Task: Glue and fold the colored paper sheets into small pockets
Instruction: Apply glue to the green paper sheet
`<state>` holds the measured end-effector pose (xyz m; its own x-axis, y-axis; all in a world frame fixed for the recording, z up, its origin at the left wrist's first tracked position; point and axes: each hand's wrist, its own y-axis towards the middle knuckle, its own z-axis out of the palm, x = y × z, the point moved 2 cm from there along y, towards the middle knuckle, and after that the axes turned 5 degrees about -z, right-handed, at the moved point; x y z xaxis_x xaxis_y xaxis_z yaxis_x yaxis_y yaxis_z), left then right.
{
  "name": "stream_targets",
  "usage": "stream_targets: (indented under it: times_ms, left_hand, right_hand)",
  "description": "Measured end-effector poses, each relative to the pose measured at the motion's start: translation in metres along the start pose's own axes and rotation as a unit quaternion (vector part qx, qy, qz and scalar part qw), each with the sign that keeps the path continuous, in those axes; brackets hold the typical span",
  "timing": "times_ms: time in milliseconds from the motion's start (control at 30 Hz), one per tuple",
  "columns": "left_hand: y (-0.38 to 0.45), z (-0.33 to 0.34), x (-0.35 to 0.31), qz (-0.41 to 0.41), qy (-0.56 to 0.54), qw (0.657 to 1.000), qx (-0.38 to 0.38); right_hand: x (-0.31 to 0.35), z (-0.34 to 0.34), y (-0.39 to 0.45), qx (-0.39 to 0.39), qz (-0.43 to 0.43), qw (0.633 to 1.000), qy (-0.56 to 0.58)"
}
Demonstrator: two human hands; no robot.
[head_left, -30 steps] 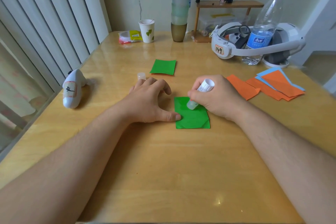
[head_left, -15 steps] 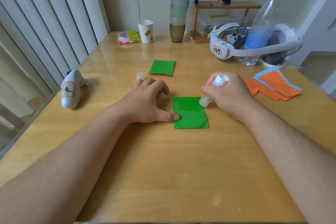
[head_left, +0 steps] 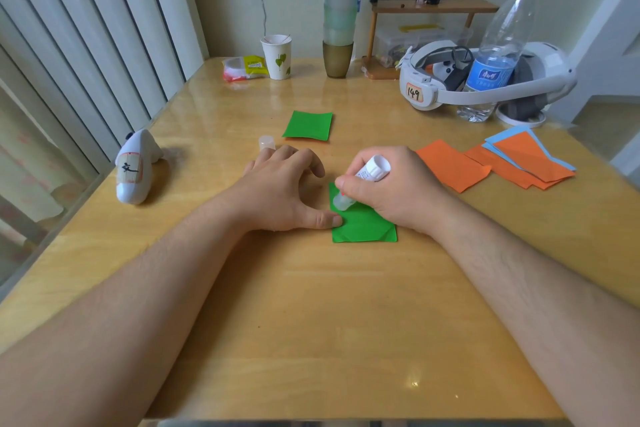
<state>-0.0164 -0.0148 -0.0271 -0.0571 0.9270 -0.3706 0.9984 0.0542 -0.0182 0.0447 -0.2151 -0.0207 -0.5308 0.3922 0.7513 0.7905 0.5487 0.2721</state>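
Note:
A green paper sheet [head_left: 363, 229] with folded lower corners lies on the table centre. My left hand [head_left: 287, 191] rests beside it, its thumb pressing the sheet's left edge. My right hand [head_left: 394, 187] grips a white glue stick [head_left: 363, 180], tip down on the sheet's left part. The glue cap [head_left: 266, 143] stands behind my left hand. A finished green pocket [head_left: 308, 125] lies farther back. Orange sheets [head_left: 453, 168] and a blue-and-orange stack [head_left: 530, 156] lie to the right.
A white controller [head_left: 135, 168] lies at the left edge. At the back stand a paper cup [head_left: 277, 57], stacked cups [head_left: 340, 14], a wooden shelf [head_left: 433, 7], a headset [head_left: 485, 80] and a water bottle [head_left: 498, 52]. A snack packet [head_left: 244, 68] lies beside the paper cup.
My right hand swept the glue stick from the sheet's middle out to its right edge, then back to the left part. My left hand stayed put.

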Motion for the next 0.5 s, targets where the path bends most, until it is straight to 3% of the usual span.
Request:
stream_targets:
  times_ms: [500]
  left_hand:
    - [0.001,0.0,0.003,0.013,-0.004,1.0,0.003]
  right_hand:
    - [-0.012,-0.036,-0.01,-0.005,0.018,0.999,-0.041]
